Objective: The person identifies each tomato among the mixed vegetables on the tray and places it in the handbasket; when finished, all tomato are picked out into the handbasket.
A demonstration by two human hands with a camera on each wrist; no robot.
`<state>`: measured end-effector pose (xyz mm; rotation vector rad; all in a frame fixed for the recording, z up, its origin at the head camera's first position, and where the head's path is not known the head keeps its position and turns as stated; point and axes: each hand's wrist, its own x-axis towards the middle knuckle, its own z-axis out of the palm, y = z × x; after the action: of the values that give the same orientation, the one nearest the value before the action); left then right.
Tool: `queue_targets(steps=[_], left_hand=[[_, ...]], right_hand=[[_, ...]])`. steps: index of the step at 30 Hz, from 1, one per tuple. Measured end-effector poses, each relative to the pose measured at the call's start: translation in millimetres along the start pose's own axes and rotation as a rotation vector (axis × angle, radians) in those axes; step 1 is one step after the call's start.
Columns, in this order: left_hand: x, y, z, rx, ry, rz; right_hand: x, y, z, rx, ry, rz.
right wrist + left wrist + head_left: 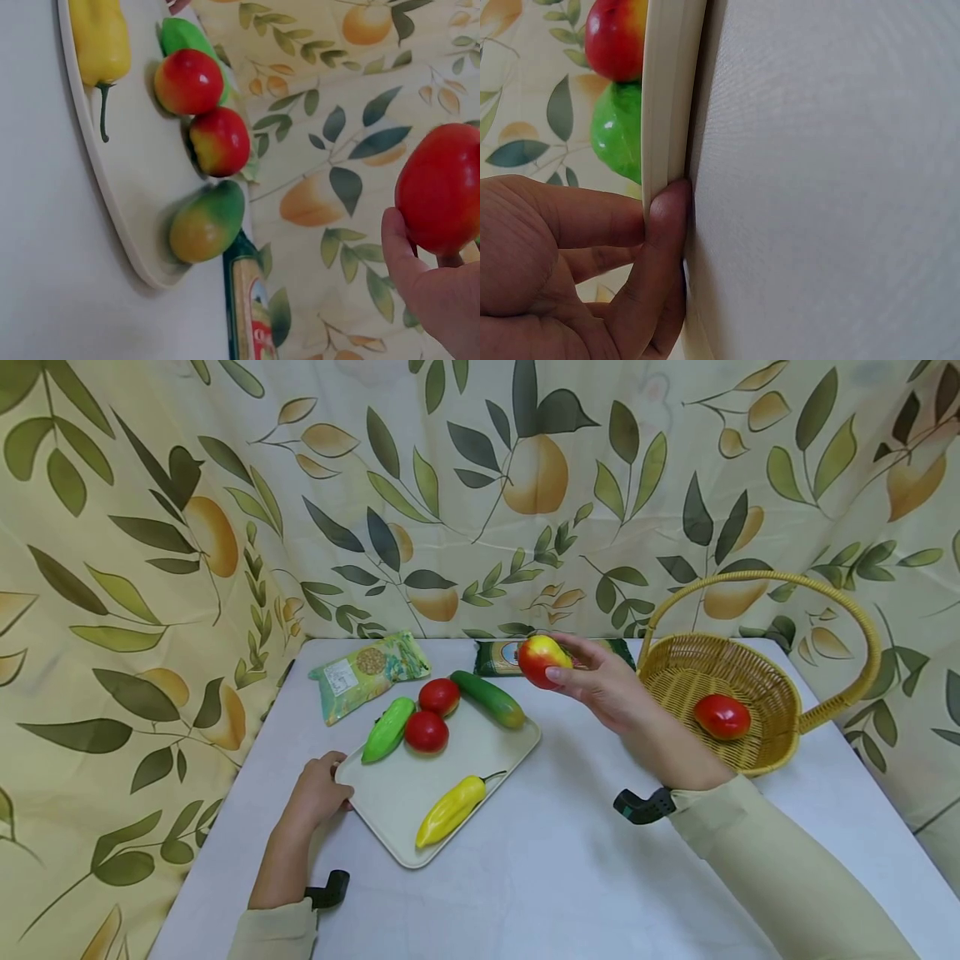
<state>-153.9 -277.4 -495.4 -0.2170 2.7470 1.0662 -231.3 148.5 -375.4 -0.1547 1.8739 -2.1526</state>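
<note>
Evidently held high, braced low

Right hand [609, 687]: fingers round a red-and-yellow fruit [542, 662], aloft at one o'clock from the tray [386, 802], likely for clearance. Left hand [321, 787]: fingers pinching the tray's nine-o'clock edge, likely to steady it.

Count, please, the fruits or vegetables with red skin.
4: a rear one and a nearer one on the tray, a red-yellow one in the right hand, a glossy red one in the basket, whose near side may hide more.

Tray [474, 753], smooth, plastic-looking; red-and-yellow fruit [542, 662], glossy; yellow pepper [452, 812], glossy; basket [686, 660], rough, woven; packet [371, 670], shiny film; backdrop [292, 518], creased cloth.
</note>
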Motion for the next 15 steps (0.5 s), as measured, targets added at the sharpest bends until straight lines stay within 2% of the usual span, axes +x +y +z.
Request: queue_targets(steps=[9, 15], left_hand=[[-0.1, 1.1, -0.1, 0.010, -0.006, -0.005], [0.3, 0.5, 0.1, 0.010, -0.003, -0.004]], right_hand=[[-2.6, -1, -10, -0.027, 0.017, 0.006], [-5.0, -2, -14, -0.005, 0.021, 0.005]])
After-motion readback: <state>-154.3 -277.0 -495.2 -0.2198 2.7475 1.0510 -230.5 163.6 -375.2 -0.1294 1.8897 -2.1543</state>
